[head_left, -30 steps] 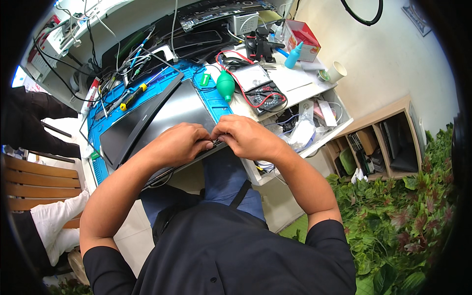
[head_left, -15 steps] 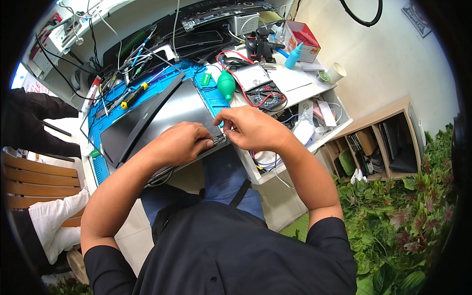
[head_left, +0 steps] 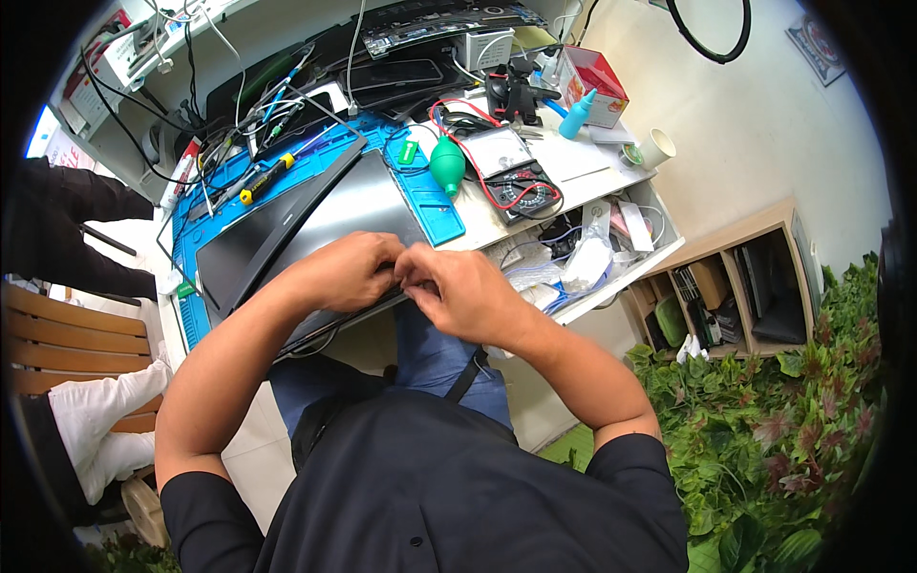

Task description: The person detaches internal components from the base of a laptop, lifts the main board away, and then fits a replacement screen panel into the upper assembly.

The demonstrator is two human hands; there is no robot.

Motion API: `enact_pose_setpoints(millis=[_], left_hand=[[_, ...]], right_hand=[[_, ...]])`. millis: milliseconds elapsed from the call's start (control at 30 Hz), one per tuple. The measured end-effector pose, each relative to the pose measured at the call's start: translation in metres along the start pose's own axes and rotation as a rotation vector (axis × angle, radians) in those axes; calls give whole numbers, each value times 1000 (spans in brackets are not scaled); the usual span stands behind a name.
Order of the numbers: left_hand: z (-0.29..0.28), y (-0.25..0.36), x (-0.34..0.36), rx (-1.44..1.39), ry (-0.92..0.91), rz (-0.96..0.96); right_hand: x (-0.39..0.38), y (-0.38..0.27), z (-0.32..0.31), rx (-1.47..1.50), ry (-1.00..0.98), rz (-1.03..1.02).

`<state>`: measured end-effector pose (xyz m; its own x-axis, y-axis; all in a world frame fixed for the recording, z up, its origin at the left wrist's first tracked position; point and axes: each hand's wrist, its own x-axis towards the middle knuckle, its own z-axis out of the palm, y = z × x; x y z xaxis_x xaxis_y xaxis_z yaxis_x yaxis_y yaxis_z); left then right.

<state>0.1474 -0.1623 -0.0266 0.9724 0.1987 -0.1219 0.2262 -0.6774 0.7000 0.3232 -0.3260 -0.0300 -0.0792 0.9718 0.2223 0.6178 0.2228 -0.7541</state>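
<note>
Right hand (head_left: 454,292): The fingers are bent in, close against the other hand. I can't tell if they pinch something.
Left hand (head_left: 351,271): This one is curled too, at the panel's near right corner. Its fingertips are hidden, so I can't tell what it grips.
Flat dark panel (head_left: 374,202): It lies face up on the desk, partly over the mat, with its near edge toward the lap. It looks thin, so I would touch only the edge and never push on the shiny face.
Fingertips: Tiny, soft moves seem best here. Let one hand hold the corner steady while the other does the small work.
Long black strip (head_left: 298,223): It slants across the panel. Mind it, as a bump could scratch the face.
Blue mat (head_left: 438,222): It shows beside the panel.
Green squeeze bulb (head_left: 446,168): It sits near the panel, so elbows should go gently.
</note>
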Motion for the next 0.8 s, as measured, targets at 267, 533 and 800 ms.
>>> enact_pose_setpoints(millis=[267,533,800], left_hand=[[0,19,-1,92,-6,-42],[-6,28,1,57,-53,-172],[-5,33,3,90,-60,-202]], right_hand=[[-40,6,-6,121,158,142],[-41,12,-22,-70,137,166],[-27,11,-9,-229,156,27]])
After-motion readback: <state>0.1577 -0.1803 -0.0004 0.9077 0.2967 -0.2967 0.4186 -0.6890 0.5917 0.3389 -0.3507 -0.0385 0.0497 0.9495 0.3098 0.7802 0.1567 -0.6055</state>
